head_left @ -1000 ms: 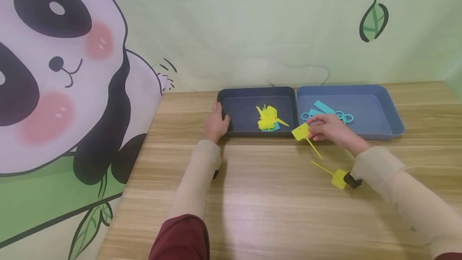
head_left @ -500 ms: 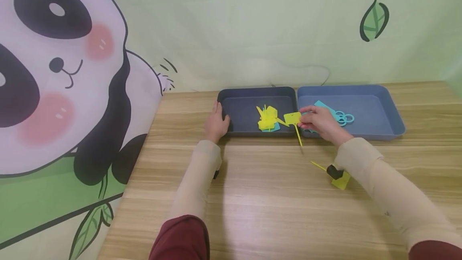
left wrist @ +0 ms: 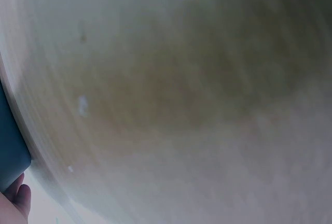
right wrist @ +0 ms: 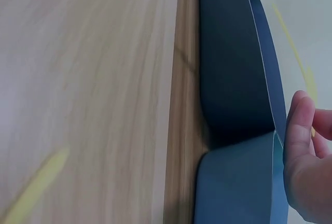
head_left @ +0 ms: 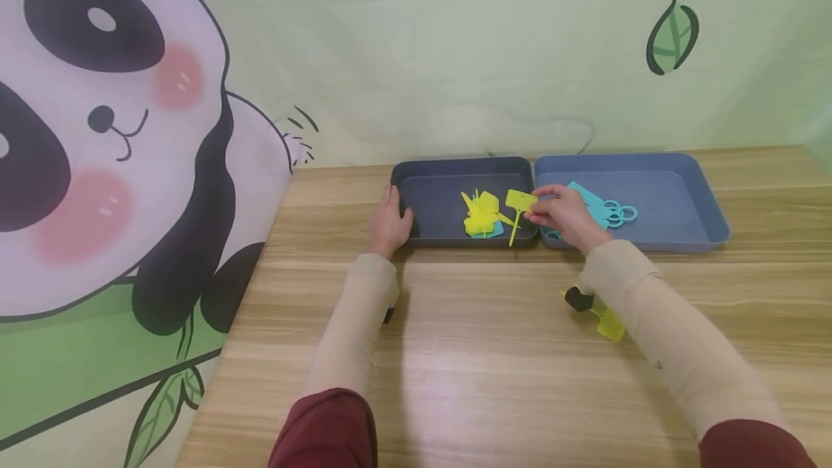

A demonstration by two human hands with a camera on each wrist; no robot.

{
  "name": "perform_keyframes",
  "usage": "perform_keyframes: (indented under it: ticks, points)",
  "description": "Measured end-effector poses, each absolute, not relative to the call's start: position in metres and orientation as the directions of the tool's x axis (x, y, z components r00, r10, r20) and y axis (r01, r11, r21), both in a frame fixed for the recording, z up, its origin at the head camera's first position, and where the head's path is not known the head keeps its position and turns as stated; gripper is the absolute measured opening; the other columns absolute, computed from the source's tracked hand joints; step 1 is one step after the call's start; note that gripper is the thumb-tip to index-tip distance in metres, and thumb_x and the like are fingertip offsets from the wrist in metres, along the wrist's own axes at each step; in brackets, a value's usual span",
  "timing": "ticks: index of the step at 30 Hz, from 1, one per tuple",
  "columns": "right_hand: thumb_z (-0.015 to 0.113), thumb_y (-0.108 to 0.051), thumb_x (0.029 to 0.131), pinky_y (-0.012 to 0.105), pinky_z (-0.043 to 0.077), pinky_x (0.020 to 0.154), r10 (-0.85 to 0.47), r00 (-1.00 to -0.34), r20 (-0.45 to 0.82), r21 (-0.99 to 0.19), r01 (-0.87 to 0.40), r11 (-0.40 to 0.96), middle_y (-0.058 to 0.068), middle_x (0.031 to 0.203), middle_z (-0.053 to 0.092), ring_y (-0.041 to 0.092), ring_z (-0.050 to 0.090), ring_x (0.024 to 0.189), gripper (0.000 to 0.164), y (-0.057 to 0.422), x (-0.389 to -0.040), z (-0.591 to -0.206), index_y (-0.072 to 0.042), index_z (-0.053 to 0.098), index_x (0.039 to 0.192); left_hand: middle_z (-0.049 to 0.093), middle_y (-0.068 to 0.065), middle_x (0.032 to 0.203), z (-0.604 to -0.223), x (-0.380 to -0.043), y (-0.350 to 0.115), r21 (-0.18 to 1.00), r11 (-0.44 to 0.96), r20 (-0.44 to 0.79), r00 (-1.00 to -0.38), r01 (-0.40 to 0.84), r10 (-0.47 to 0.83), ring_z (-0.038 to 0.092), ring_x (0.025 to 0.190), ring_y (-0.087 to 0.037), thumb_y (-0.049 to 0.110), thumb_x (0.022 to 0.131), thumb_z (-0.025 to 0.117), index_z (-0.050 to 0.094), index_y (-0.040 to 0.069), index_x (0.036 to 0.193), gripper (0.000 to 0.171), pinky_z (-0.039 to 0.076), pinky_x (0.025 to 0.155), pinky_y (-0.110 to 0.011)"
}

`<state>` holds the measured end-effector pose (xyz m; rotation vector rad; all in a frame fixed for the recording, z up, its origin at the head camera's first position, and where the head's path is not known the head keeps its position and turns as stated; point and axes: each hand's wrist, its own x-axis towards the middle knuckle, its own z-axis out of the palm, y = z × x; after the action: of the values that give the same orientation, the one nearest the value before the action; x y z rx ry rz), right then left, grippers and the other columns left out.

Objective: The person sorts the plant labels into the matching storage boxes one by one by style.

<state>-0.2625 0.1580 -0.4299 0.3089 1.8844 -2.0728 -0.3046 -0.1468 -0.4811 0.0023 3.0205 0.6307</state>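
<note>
In the head view, my right hand (head_left: pixel 564 214) pinches a yellow tag (head_left: pixel 521 200) by one edge of its flat plate. The tag's thin pointed stem hangs down over the right end of the dark tray (head_left: pixel 432 201). A pile of yellow tags (head_left: pixel 482 212) lies inside that tray, with a turquoise piece (head_left: pixel 495 228) partly under it. My left hand (head_left: pixel 388 222) rests against the tray's left wall, fingers extended. The right wrist view shows thumb and fingertips (right wrist: pixel 301 117) meeting on the tag (right wrist: pixel 310 84).
A blue tray (head_left: pixel 676 201) adjoins the dark one on the right. Turquoise tags with rings (head_left: pixel 620 213) lie in it, partly hidden by my right hand. Another yellow tag (head_left: pixel 611 325) lies on the wooden table (head_left: pixel 481 352), partly behind my right wrist. A cloth backdrop (head_left: pixel 416 56) hangs behind.
My right hand has moved left with the yellow tag, from the blue tray's front corner to above the dark tray's right end. My left hand has stayed in place.
</note>
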Motion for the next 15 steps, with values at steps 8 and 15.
perform_keyframes:
  ticks: [8, 15]
  points:
    - [0.049, 0.004, 0.085, 0.016, 0.051, 0.058, -0.005, -0.921, -0.39, -0.911, 0.387, -0.146, 0.01, 0.086, 0.05, 0.008, 0.063, 0.058, 0.016, 0.141, -0.272, -0.434, -0.005, 0.042, 0.097, 0.006, -0.002, 0.15, -0.481, -0.304, -0.147, 0.389, 0.921, -0.052, -0.999, -0.013, 0.008, 0.023, 0.134, -0.022, 0.032, 0.091, 0.036, 0.013, 0.007, 0.142, 0.061, 0.03, 0.104, -0.036]
    - [0.048, 0.004, 0.085, 0.017, 0.052, 0.06, 0.008, -0.896, -0.444, -0.881, 0.434, -0.19, 0.013, 0.094, 0.047, 0.009, 0.064, 0.059, 0.015, 0.126, -0.277, -0.435, -0.005, 0.042, 0.095, 0.001, 0.003, 0.15, -0.482, -0.307, -0.147, 0.413, 0.91, -0.093, -0.996, -0.043, -0.005, 0.02, 0.135, -0.02, 0.031, 0.091, 0.037, 0.01, 0.01, 0.143, 0.062, 0.026, 0.107, -0.035]
